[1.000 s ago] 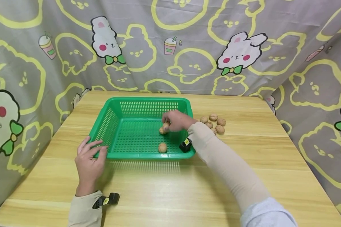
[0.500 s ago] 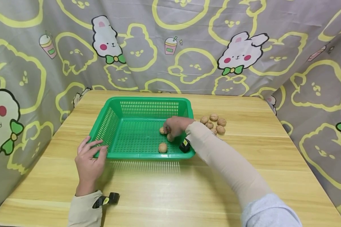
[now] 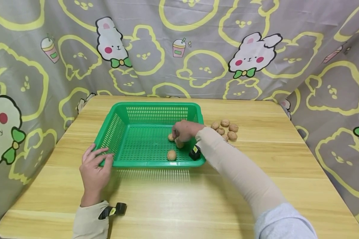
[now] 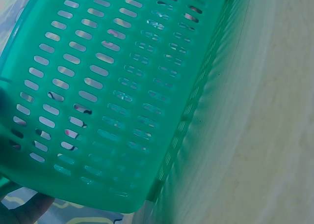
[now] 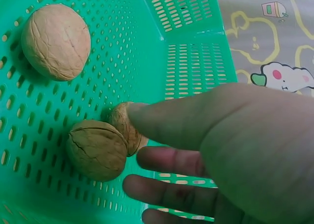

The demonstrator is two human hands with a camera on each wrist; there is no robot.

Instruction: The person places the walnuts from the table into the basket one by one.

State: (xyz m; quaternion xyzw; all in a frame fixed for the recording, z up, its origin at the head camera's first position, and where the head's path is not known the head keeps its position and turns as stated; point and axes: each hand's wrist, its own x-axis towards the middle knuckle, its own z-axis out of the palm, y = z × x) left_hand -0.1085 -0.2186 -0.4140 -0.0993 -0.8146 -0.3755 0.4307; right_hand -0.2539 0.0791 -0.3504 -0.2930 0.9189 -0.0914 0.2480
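My left hand (image 3: 95,172) holds the near left corner of a green plastic basket (image 3: 158,164), fingers at its rim. In the left wrist view, part of a finger (image 4: 29,209) shows beside the basket wall (image 4: 103,86). Inside the basket, at its right side, is my right hand (image 3: 185,130). Its thumb (image 5: 162,118) touches one walnut (image 5: 120,117), while the other fingers stretch loosely apart. A second walnut (image 5: 98,153) lies against that one, below the hand in the head view. The third walnut (image 3: 172,155) rests apart near the front wall.
Several walnuts (image 3: 225,123) lie grouped on the wooden table (image 3: 272,159), right of the basket. A patterned curtain (image 3: 155,73) hangs behind the table and along both sides. Each wrist wears a small black camera (image 3: 119,208).
A second ago my right hand held a walnut slightly higher; that walnut now lies lower, under the hand. The hand has dropped a little and stayed there. My left hand has not moved.
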